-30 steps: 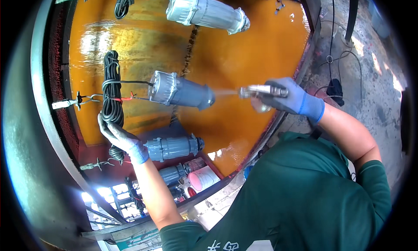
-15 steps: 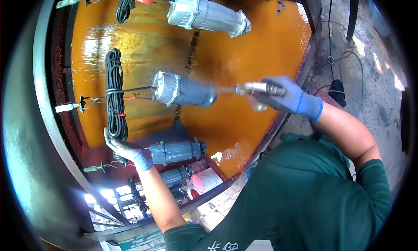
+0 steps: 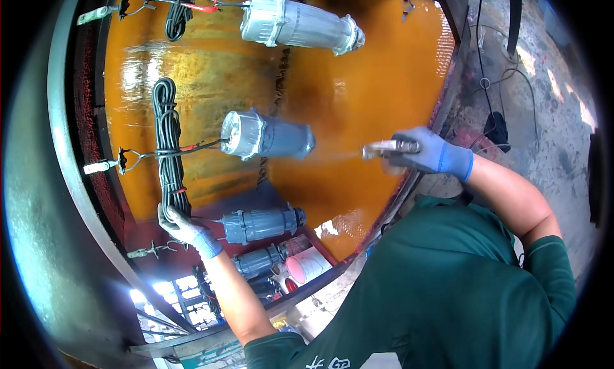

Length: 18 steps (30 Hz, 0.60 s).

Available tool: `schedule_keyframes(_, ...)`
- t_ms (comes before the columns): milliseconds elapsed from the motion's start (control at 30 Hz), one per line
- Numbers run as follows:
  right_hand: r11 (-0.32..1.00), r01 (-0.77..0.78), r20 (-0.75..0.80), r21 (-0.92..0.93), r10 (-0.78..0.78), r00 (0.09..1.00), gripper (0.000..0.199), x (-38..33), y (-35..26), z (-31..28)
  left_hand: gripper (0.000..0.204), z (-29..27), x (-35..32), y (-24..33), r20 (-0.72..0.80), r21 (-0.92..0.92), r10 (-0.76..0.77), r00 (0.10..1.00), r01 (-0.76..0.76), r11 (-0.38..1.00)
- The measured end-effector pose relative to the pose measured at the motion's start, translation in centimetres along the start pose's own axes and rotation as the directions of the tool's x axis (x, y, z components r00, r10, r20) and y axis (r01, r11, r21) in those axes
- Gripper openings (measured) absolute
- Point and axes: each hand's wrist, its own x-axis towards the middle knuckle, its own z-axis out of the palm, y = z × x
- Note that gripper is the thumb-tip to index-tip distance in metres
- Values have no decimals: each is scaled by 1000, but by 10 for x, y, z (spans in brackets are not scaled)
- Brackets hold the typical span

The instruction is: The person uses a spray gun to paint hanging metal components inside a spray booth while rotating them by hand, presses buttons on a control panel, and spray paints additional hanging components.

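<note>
My right hand [image 3: 430, 153], in a blue glove, grips a metal spray gun [image 3: 387, 149] whose nozzle points left at a grey cylindrical pump [image 3: 265, 136] hanging in front of an orange wet backdrop. A faint mist runs from the nozzle to the pump's end. My left hand [image 3: 183, 225], also gloved, holds the bottom of a coiled black cable bundle [image 3: 169, 153] that hangs from the same hook as that pump.
Another grey pump [image 3: 300, 25] hangs above, with its own cable coil [image 3: 180, 9]. A darker grey pump [image 3: 259, 224] hangs below, more behind it. The orange booth wall [image 3: 371, 81] curves behind. Concrete floor with cables [image 3: 511, 81] lies at the right.
My left hand slid down the cable bundle to its lower end. The middle pump has turned a little and shifted; my right hand keeps the spray gun aimed at it.
</note>
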Motion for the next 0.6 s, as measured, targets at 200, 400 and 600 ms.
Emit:
schedule_keyframes(200, 991, -110, -44, 82, 114, 993, 22, 6, 10, 6, 43, -2, 0, -1, -11, 165, 45, 999, -43, 985)
schedule_keyframes(400, 989, -90, 77, 117, 81, 994, 26, 10, 18, -2, 46, -11, 7, -19, -54, 142, 89, 995, -80, 987)
schedule_keyframes(600, 977, -94, -103, 192, 115, 988, 26, 11, 27, -2, 37, -16, 17, -29, -94, 131, -5, 996, 17, 991)
